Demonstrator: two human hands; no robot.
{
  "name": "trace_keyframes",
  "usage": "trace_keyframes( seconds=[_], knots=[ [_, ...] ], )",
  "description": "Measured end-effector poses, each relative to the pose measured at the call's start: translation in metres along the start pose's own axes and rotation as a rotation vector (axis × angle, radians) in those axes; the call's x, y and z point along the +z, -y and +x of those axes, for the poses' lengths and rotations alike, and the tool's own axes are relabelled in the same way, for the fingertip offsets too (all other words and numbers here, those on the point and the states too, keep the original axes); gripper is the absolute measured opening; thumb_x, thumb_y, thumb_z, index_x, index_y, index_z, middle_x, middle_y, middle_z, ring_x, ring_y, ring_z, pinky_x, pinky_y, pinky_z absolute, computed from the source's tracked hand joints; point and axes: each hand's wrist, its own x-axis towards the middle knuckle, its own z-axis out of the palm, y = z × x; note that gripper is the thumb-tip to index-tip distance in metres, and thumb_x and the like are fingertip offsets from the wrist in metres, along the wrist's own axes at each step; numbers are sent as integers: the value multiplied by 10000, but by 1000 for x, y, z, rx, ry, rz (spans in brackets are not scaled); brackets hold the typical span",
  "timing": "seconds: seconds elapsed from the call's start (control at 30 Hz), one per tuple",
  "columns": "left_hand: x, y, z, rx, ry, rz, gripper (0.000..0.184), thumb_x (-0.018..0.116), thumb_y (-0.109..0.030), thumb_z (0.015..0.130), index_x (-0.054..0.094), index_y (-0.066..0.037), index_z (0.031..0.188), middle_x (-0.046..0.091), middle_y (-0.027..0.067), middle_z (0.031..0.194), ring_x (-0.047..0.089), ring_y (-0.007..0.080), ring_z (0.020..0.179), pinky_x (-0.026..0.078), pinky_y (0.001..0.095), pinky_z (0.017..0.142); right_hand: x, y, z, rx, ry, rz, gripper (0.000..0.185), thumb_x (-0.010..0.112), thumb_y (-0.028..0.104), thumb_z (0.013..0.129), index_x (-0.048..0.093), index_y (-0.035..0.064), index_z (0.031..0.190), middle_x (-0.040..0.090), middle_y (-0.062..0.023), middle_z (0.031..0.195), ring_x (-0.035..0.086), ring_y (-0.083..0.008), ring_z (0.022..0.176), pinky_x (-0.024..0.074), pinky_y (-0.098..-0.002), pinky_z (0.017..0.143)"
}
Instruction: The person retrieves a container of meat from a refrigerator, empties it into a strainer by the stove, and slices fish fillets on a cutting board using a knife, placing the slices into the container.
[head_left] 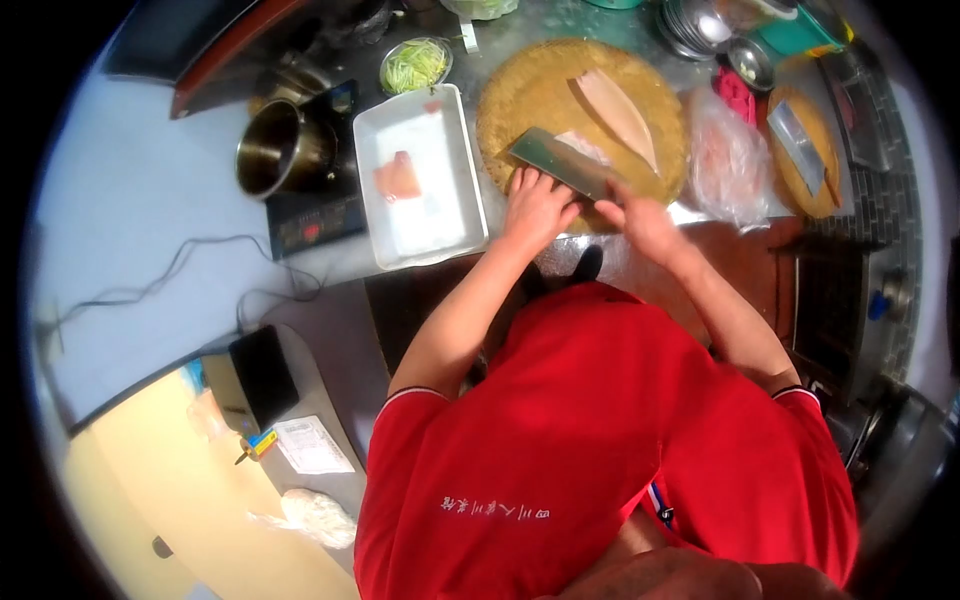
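Observation:
My right hand (640, 225) grips the handle of a broad cleaver (562, 163), its blade lying slantwise over the near part of a round wooden chopping board (520, 90). My left hand (540, 208) rests at the board's front edge, fingers bent and pressed close along the near side of the blade. What lies under those fingertips is hidden. A pale slice of flesh (585, 147) shows just past the blade. Farther back on the board lies a long pinkish fillet (615, 112), apart from both hands.
A white tray (425, 235) with a pink piece of flesh (398, 178) stands left of the board. Beyond it are a metal pot (272, 150) and a bowl of shredded greens (416, 66). Rightward lie a plastic bag (728, 160) and a second cleaver (797, 143) on a smaller board.

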Motion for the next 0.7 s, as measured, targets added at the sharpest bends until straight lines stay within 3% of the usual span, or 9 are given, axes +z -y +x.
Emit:
trace_keyframes(
  seconds=[0.17,0.3,0.43,0.7],
  knots=[
    [13,15,0,-8,19,50,379,790,-108,767,714,-107,1138,623,131,1234,521,409,1253,443,523,1063,-29,3,-1,13,-31,109,557,528,510,1055,641,19,1291,710,-283,1066,665,-477,1037,526,-526,873],
    [22,20,16,26,117,68,351,784,-164,796,727,-110,1139,635,146,1211,532,413,1245,440,514,1078,-29,-7,4,-7,-76,127,549,532,508,1053,650,12,1255,709,-290,1034,668,-479,1018,526,-525,861],
    [12,3,18,75,3,30,362,739,-231,851,737,-107,1191,642,149,1265,527,386,1283,393,511,1131,-8,-9,-1,-15,-23,15,643,504,542,1053,544,-7,1387,708,-308,910,688,-494,875,543,-555,761],
    [24,4,14,-34,117,23,374,648,-191,891,741,-83,1237,633,154,1371,500,350,1361,327,483,1201,-13,10,-47,99,-4,-71,656,494,550,1053,518,9,1424,721,-290,917,700,-484,877,555,-556,749]
  ],
)
